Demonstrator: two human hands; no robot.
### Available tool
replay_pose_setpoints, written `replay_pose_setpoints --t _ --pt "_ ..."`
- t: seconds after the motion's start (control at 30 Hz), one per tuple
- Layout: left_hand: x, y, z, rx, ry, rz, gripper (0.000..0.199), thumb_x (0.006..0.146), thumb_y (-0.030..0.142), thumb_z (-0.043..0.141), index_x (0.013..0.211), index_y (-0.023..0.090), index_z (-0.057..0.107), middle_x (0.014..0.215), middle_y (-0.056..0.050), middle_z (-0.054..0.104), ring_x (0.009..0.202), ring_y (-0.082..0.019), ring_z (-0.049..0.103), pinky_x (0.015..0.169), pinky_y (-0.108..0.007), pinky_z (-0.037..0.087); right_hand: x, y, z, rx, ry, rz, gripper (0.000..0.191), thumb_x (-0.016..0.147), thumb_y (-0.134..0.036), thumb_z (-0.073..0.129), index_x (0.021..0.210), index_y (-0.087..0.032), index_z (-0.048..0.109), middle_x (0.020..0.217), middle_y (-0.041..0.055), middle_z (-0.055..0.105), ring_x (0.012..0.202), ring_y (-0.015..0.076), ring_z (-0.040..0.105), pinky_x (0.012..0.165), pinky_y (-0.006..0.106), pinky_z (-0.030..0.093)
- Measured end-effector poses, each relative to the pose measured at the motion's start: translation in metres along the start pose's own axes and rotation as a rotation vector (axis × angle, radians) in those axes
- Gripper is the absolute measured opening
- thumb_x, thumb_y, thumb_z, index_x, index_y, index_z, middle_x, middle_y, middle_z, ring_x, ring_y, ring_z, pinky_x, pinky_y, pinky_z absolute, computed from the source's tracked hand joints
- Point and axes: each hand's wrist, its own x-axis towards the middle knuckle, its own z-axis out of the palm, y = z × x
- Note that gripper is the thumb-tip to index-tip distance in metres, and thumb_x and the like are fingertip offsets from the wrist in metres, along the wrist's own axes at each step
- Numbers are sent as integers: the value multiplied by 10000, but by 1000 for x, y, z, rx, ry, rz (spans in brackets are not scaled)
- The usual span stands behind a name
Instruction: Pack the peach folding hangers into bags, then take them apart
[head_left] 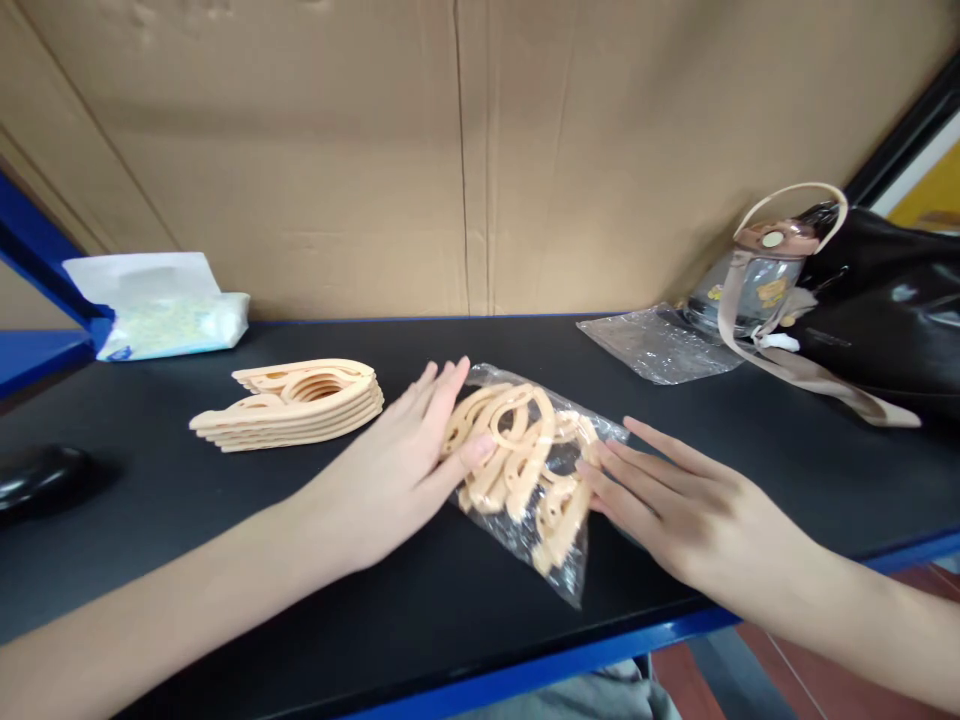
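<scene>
Touching opposite sides of a clear bag [501,526] of beige pieces [517,440], left hand [409,450] and right hand [694,510], fingers loosely outstretched.

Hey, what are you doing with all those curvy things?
A person has both bare hands on a clear plastic bag with curvy beige pieces inside. The left hand is on one side, its thumb over the bag, and the right hand has its fingers at the other side. The bag is at the black table's front half. A neat beige stack sits to the left, outside the bag.
</scene>
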Motion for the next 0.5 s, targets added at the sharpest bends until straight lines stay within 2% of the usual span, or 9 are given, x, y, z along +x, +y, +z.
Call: replay_pose_setpoints --t 0.13,0.23,0.37,0.5 --pt "15 -9 -19 61 207 6 714 964 577 262 1508 118 200 1577 -110 232 1460 -272 143 1173 -491 192 32 5 31 -116 -95 37 279 826 24 472 946 -66 707 844 131 744 783 218 712 961 416 515" --pt "17 -19 -26 66 295 18 660 970 539 288 1479 120 264 1544 -120 311 1458 -261 166 1163 -482 225 63 15 58 -155 -201 81 250 792 26 513 944 -26 705 753 131 730 710 225 698 961 421 484" --pt "16 -30 -22 96 320 58 607 968 508 327 1433 118 326 1517 -137 352 1453 -291 173 1139 -501 270 107 27 87 -119 -320 143 303 791 51 447 899 -44 714 882 191 734 861 266 691 869 402 483" --pt "14 -33 -14 159 289 107 576 971 491 361 1415 125 344 1507 -127 371 1453 -281 178 1138 -482 287 137 26 106 -106 -328 166 336 804 46 410 890 -47 722 852 195 735 783 279 693 892 467 438"
